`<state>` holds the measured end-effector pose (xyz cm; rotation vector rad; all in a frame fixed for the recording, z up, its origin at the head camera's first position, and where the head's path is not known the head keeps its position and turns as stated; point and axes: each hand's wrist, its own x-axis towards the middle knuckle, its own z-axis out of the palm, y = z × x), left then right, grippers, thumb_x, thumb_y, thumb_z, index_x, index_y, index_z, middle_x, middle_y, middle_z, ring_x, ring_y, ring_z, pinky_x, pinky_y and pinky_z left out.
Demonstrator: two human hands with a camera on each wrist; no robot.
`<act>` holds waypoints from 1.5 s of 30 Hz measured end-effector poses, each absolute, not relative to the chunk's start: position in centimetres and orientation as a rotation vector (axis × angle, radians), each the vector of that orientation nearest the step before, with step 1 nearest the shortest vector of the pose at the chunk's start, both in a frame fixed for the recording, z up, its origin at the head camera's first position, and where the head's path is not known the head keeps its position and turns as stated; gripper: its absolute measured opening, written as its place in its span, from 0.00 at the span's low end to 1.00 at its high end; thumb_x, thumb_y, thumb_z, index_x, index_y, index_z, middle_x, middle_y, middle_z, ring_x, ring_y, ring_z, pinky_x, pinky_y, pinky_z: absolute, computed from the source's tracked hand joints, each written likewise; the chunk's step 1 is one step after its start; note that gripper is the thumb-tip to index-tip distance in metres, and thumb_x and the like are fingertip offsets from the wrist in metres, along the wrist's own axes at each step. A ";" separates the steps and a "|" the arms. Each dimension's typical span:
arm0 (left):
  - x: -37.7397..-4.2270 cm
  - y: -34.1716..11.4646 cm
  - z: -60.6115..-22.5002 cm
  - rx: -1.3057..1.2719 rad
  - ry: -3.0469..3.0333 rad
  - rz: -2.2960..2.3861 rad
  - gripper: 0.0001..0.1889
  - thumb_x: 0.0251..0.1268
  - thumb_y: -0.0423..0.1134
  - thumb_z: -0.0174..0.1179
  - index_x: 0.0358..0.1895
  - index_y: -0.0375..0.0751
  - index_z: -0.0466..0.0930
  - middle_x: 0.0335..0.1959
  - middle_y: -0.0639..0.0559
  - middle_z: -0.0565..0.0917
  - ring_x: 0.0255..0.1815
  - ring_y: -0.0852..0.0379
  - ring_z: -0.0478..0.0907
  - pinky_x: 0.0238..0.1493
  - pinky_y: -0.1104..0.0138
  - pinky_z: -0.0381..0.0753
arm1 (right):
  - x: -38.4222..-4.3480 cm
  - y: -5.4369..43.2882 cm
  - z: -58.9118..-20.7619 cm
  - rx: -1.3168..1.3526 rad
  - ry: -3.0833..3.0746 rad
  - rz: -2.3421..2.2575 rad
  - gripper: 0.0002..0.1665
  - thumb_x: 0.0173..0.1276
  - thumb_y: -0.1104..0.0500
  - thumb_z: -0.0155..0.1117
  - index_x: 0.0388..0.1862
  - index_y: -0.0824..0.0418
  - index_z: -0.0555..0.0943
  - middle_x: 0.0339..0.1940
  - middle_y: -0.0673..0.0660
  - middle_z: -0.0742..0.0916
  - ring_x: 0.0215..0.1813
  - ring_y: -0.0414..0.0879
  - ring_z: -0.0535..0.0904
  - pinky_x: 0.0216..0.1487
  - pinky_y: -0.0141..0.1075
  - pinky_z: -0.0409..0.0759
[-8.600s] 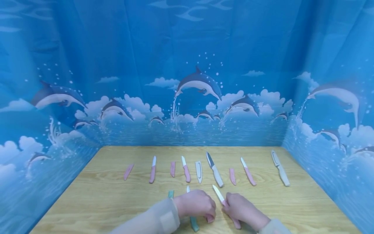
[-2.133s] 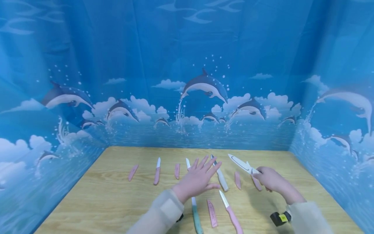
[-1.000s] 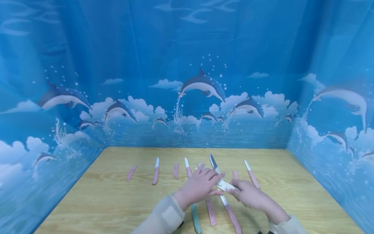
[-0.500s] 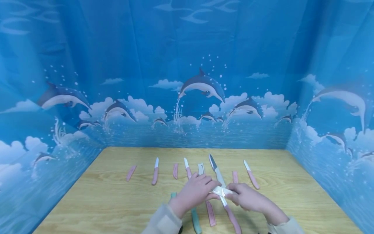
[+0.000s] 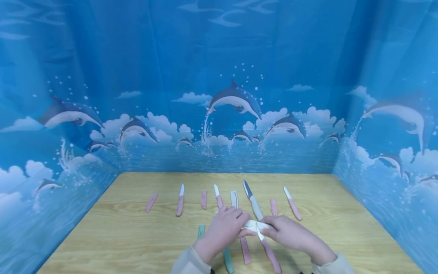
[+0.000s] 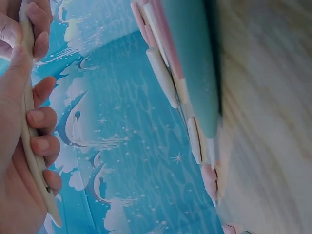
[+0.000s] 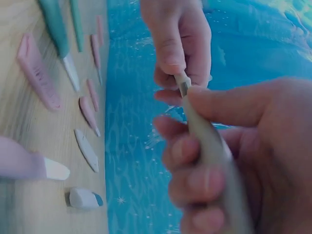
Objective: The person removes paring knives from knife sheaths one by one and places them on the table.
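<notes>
My left hand [image 5: 224, 228] holds the pale beige sheath [image 6: 48, 204] of a knife along its palm, fingers curled round it. My right hand [image 5: 291, 234] grips that knife's beige handle [image 7: 207, 136], thumb along its top. In the right wrist view a narrow dark gap shows between handle and sheath; most of the blade is hidden. The pair is held level above the table. Below in the head view lie a pink-handled knife [image 5: 271, 257] with bare blade, a pink sheath [image 5: 245, 251] and a teal-handled knife [image 5: 228, 260], partly covered by my left hand.
Behind my hands lie a larger beige knife [image 5: 254, 205], its beige sheath [image 5: 234, 198], and pink knives with pink sheaths [image 5: 203, 199] in a row. A teal sheath [image 5: 201, 231] lies left of my left hand. A blue dolphin curtain [image 5: 219, 160] encloses the wooden table [image 5: 113, 236].
The pink sheath and pink knife held earlier were put down. My right hand brought the sheathed beige knife from the far right to the middle; my left hand, earlier spread, took its sheath.
</notes>
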<state>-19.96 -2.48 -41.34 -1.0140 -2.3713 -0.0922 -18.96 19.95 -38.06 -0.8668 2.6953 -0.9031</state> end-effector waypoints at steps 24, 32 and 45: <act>-19.9 -2.7 -41.5 -0.987 -2.468 -0.137 0.19 0.63 0.62 0.52 0.39 0.52 0.79 0.31 0.63 0.82 0.31 0.67 0.74 0.39 0.73 0.74 | -19.2 20.0 -39.0 -0.890 2.842 -0.721 0.21 0.71 0.40 0.55 0.48 0.54 0.80 0.36 0.45 0.86 0.32 0.31 0.76 0.34 0.33 0.77; -19.9 -2.7 -41.5 -0.991 -2.475 -0.165 0.19 0.63 0.62 0.52 0.40 0.52 0.79 0.32 0.63 0.83 0.32 0.67 0.74 0.38 0.74 0.73 | -19.2 20.0 -38.9 -0.902 2.845 -0.713 0.22 0.71 0.41 0.54 0.48 0.55 0.81 0.36 0.45 0.86 0.32 0.31 0.76 0.34 0.34 0.78; -19.9 -2.6 -41.4 -0.986 -2.554 -0.177 0.19 0.63 0.62 0.51 0.40 0.53 0.79 0.33 0.64 0.82 0.33 0.67 0.73 0.40 0.74 0.74 | -19.1 20.1 -38.7 -0.907 2.868 -0.707 0.21 0.70 0.42 0.56 0.47 0.55 0.82 0.37 0.46 0.87 0.35 0.32 0.79 0.36 0.35 0.79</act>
